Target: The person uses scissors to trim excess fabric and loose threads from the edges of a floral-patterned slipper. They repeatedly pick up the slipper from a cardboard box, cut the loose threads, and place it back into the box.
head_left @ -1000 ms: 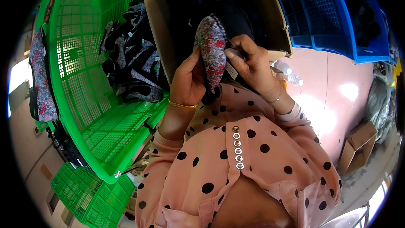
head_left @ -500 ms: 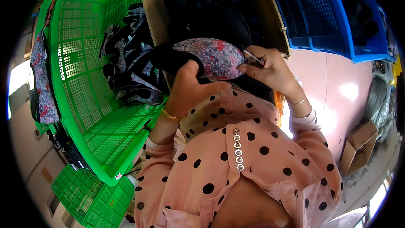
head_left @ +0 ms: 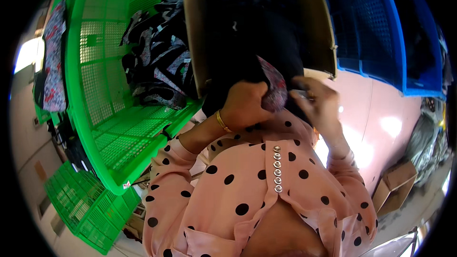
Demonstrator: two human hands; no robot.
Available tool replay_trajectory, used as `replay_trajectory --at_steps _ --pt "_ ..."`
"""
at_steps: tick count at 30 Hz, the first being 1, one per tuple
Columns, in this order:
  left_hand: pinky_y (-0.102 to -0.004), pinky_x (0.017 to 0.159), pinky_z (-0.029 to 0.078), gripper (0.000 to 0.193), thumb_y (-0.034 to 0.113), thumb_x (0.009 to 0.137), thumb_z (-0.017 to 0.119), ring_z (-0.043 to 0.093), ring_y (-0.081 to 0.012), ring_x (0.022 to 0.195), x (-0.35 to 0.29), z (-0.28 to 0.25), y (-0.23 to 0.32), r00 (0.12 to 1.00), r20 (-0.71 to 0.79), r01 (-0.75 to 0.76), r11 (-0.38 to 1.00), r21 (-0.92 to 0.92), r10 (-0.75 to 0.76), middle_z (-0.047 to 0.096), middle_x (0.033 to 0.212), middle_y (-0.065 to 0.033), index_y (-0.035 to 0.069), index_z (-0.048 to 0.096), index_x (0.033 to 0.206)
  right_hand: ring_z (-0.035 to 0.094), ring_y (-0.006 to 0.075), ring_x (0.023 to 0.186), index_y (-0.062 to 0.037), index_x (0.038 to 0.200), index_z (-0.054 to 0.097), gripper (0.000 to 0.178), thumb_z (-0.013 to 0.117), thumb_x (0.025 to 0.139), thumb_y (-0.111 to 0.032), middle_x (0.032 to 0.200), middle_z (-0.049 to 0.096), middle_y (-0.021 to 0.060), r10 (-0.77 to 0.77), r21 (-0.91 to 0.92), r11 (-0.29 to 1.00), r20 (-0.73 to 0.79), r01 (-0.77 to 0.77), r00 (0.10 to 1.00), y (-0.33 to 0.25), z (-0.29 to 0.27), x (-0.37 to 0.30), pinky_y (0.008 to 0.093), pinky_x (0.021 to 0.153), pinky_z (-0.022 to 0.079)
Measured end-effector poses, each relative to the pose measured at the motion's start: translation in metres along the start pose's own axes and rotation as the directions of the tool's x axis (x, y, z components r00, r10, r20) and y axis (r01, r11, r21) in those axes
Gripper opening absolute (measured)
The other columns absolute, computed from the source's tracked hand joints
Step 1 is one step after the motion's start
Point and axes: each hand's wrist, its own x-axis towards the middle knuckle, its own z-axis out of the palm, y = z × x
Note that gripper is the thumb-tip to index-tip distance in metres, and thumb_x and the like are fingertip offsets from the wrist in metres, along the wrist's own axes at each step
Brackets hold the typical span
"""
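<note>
Seemingly, left hand grips floral piece by edge.

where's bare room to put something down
Bare: the pink surface between blue crate and small carton; the green crate's near side, below its heap of patterned pieces. Crowded: that heap, the large cardboard box of dark fabric, and, between left hand and right hand, a flowered piece.

The cloth piece is grey and purple with patches of red. The shirt is pink with black dots, and its buttons are silver. The bracelet is gold. The big basket is bright green, and the cloth heap in it is black and flowery grey. The other basket is blue. The big box is brown.
</note>
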Motion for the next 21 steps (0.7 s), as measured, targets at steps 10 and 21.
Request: replay_trajectory --at_steps 10,21 --pt "-0.0248 0.064 0.048 0.033 0.015 0.066 0.082 0.058 -0.0058 0.069 -0.014 -0.034 0.026 0.865 0.490 0.247 0.760 -0.601 0.106 0.065 0.074 -0.0076 -0.001 0.066 0.090 0.061 0.0253 0.065 -0.0004 0.080 0.065 0.045 0.084 0.067 -0.040 0.076 0.060 0.0118 -0.282 0.303 0.949 0.680 0.092 0.677 -0.001 -0.016 0.030 0.0320 0.057 0.045" --pt "-0.0305 0.063 0.047 0.038 0.025 0.077 0.078 0.058 -0.0178 0.068 -0.013 -0.022 0.007 0.913 0.352 0.036 0.821 -0.570 0.205 0.061 0.077 -0.0130 -0.001 0.059 0.097 0.058 0.0052 0.077 -0.0024 0.105 0.067 0.019 0.065 0.086 -0.004 0.088 0.065 -0.0011 0.358 0.439 0.286 0.775 -0.852 0.520 -0.022 -0.013 -0.025 0.0201 0.070 0.046"
